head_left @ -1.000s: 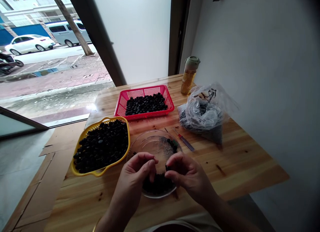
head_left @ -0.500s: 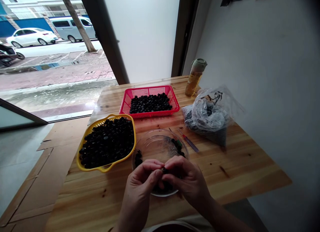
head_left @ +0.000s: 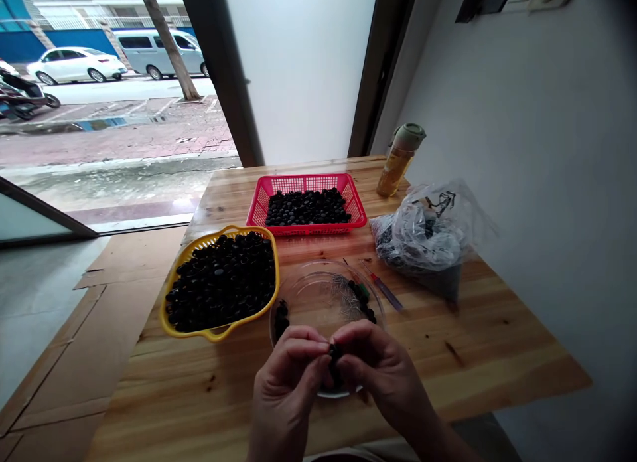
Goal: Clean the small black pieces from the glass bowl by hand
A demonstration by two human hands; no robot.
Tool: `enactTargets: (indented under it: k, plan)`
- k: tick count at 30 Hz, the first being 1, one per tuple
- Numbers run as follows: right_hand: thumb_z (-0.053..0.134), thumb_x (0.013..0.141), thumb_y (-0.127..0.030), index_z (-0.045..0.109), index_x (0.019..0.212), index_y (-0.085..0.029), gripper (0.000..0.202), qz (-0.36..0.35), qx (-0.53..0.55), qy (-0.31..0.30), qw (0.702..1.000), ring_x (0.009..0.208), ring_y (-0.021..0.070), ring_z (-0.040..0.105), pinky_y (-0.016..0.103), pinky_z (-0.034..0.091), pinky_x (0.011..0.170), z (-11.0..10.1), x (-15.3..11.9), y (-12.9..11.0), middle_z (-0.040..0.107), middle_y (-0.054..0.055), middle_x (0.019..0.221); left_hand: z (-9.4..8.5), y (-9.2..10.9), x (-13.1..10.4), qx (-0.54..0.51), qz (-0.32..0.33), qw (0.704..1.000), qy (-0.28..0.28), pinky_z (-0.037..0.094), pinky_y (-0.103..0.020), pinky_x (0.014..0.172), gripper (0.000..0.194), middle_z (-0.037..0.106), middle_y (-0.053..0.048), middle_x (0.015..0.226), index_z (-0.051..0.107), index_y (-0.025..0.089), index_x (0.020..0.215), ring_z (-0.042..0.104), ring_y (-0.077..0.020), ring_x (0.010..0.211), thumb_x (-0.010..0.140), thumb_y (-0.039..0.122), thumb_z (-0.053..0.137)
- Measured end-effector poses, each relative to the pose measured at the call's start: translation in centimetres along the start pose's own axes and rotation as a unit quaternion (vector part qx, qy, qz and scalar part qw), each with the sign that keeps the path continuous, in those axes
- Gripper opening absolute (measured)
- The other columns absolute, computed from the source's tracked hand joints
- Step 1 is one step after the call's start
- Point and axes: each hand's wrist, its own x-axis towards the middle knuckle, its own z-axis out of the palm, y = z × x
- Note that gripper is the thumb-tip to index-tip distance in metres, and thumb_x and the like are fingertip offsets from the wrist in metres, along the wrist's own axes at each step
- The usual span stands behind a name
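My left hand (head_left: 297,369) and my right hand (head_left: 371,359) meet over the near side of a round clear dish (head_left: 303,268). Between their fingertips they pinch a small black round piece (head_left: 334,353), whose exact kind I cannot make out. Inside the dish lie a heap of thin silvery pins (head_left: 344,296) and more black pieces (head_left: 281,316) along both sides. A yellow basket (head_left: 219,333) full of black round caps stands to the left. Part of the dish is hidden behind my hands.
A red basket (head_left: 308,230) with black pieces stands at the back. A screwdriver-like tool (head_left: 385,291) lies right of the dish. Beyond it are a knotted plastic bag (head_left: 423,243) and a bottle (head_left: 395,166). The wall (head_left: 537,183) borders the table's right side.
The view has shifted, so the scene sits slightly farther right. My fingers have moved a little around the black piece, which shows more clearly between them.
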Motion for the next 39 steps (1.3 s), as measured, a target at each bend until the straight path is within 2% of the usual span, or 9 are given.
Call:
enactTargets:
  k: [6,12,18,23,28,32,36,39]
  plan:
    - [0.093,0.074,-0.041,0.076,0.087,-0.019,0.031,0.046,0.047,-0.015,0.998,0.043,0.0068,0.049,0.017,0.041,0.039,-0.3,0.2,0.1,0.069,0.0,0.067,-0.1,0.5,-0.3,0.054,0.026,0.998,-0.021,0.06,-0.027,0.063,0.007,0.067,-0.005,0.091,0.086,0.029,0.089,0.068,-0.0181,0.072,0.09,0.028,0.079]
    - [0.093,0.075,-0.034,0.078,0.087,-0.02,0.023,0.03,0.07,-0.022,0.997,0.044,0.006,0.049,0.016,0.039,0.04,-0.2,0.1,0.1,0.07,0.0,0.07,0.1,0.6,-0.2,0.066,0.051,0.996,-0.011,0.059,-0.026,0.063,0.006,0.068,-0.006,0.09,0.086,0.028,0.088,0.068,-0.0181,0.073,0.089,0.028,0.08]
    - [0.094,0.074,-0.031,0.079,0.086,-0.024,0.02,0.018,0.064,-0.018,0.998,0.047,0.0066,0.049,0.017,0.04,0.042,0.0,0.2,0.1,0.069,-0.001,0.074,-0.2,0.5,-0.5,0.097,0.054,0.994,-0.003,0.062,-0.03,0.069,0.005,0.069,-0.007,0.094,0.085,0.028,0.087,0.069,-0.0229,0.082,0.089,0.029,0.081]
    - [0.094,0.075,-0.03,0.079,0.085,-0.024,0.019,0.005,0.064,-0.017,0.998,0.052,0.0076,0.052,0.019,0.042,0.045,0.0,0.1,0.2,0.074,0.002,0.087,-0.2,0.3,-0.7,0.117,0.084,0.99,0.004,0.06,-0.029,0.069,0.006,0.067,-0.006,0.095,0.085,0.03,0.087,0.069,-0.0222,0.084,0.088,0.026,0.081]
    - [0.088,0.083,-0.03,0.08,0.091,-0.024,0.013,-0.025,0.03,-0.005,0.999,0.052,0.0084,0.052,0.019,0.042,0.047,-0.1,-0.7,1.2,0.069,0.001,0.075,-0.2,0.1,-0.7,0.105,0.093,0.99,0.002,0.058,-0.027,0.068,0.009,0.066,-0.004,0.089,0.085,0.031,0.09,0.067,-0.0196,0.077,0.09,0.024,0.079]
    - [0.087,0.085,-0.03,0.08,0.096,-0.025,0.014,-0.033,0.023,-0.012,0.999,0.06,0.0095,0.056,0.018,0.046,0.051,-0.1,-1.1,1.0,0.07,0.002,0.081,-0.3,0.2,-0.8,0.117,0.113,0.987,0.005,0.058,-0.027,0.067,0.008,0.069,-0.005,0.088,0.084,0.031,0.09,0.067,-0.0201,0.078,0.09,0.025,0.079]
    - [0.088,0.082,-0.026,0.081,0.09,-0.024,0.011,-0.044,0.027,-0.013,0.999,0.058,0.0084,0.055,0.018,0.048,0.051,-0.1,-0.9,0.1,0.073,0.004,0.089,-0.3,0.3,-0.8,0.129,0.122,0.984,0.001,0.058,-0.027,0.067,0.008,0.07,-0.005,0.087,0.084,0.031,0.089,0.067,-0.0205,0.078,0.09,0.025,0.079]
    - [0.089,0.082,-0.025,0.081,0.093,-0.026,0.014,-0.024,0.043,-0.018,0.999,0.056,0.0074,0.055,0.016,0.048,0.05,-0.1,-0.8,0.0,0.072,0.001,0.084,-0.3,0.3,-0.8,0.13,0.123,0.984,-0.01,0.058,-0.027,0.069,0.01,0.069,-0.004,0.088,0.084,0.031,0.09,0.068,-0.0202,0.08,0.091,0.023,0.078]
